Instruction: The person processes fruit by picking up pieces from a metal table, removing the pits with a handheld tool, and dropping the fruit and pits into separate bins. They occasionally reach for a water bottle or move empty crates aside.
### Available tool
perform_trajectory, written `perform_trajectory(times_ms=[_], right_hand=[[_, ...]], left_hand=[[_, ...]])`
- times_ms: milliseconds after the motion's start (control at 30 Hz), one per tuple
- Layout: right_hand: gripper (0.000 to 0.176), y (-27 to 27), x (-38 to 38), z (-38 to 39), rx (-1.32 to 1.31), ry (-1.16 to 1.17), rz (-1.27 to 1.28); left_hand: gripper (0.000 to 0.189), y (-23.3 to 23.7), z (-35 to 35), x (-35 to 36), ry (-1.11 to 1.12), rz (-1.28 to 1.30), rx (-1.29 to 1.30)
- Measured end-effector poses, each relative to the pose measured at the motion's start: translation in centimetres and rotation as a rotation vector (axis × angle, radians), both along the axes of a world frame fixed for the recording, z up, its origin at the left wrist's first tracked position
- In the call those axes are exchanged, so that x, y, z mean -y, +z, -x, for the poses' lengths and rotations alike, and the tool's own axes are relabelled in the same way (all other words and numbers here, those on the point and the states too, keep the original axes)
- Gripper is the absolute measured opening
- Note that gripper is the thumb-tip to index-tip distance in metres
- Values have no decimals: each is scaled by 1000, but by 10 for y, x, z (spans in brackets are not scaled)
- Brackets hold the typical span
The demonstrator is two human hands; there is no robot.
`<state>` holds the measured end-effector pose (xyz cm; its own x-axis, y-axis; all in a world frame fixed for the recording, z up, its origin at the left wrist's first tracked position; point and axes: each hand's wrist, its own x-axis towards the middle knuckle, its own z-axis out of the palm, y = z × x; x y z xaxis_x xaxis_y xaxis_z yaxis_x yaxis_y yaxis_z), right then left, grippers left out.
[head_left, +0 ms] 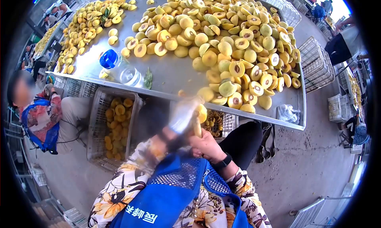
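My left hand (pixel 183 112), in a white glove and smeared by motion, is at the table's front edge. It is closed around a yellow peach piece (pixel 202 114), partly hidden by the fingers. Just below it, my bare right hand (pixel 208 144), with a dark band at the wrist, grips a tool with a pale wooden handle (pixel 197 127). The tool's working end meets the peach and cannot be made out. Beyond both hands, a large heap of halved yellow peaches (pixel 226 48), several with brown pits showing, covers much of the metal table (pixel 170 75).
A blue-capped clear bottle (pixel 129 74) lies near a green leaf (pixel 148 78). Below the table stand a crate of peach halves (pixel 93 127) and a crate of dark pits (pixel 230 125). A crumpled plastic bag (pixel 288 114) rests at the right corner. Another person (pixel 43 113) sits left.
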<state>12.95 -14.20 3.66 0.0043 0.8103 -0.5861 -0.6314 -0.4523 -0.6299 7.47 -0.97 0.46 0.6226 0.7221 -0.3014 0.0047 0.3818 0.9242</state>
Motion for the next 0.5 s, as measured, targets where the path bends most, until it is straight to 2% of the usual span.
perform_trajectory(times_ms=[100, 200, 300, 400, 433, 467, 500], right_hand=[[11, -4, 3, -2, -103, 12, -41], [11, -10, 6, -3, -165, 19, -82], [12, -17, 6, -4, -223, 36, -111], [13, -29, 7, -2, -317, 26, -234], [13, -33, 8, 0, -355, 19, -289], [13, -35, 10, 1, -325, 37, -328], [13, -35, 11, -2, -291, 52, -371]], left_hand=[[25, 8, -3, 2, 18, -26, -63], [26, 33, -1, 1, -107, 1, -76], [25, 10, -4, 0, -12, 66, 82], [26, 16, -9, 5, 76, 416, -26], [30, 12, -5, 2, 21, 542, 165], [34, -1, -8, -7, 142, 573, 201], [34, 12, 1, -14, 227, 606, 215]])
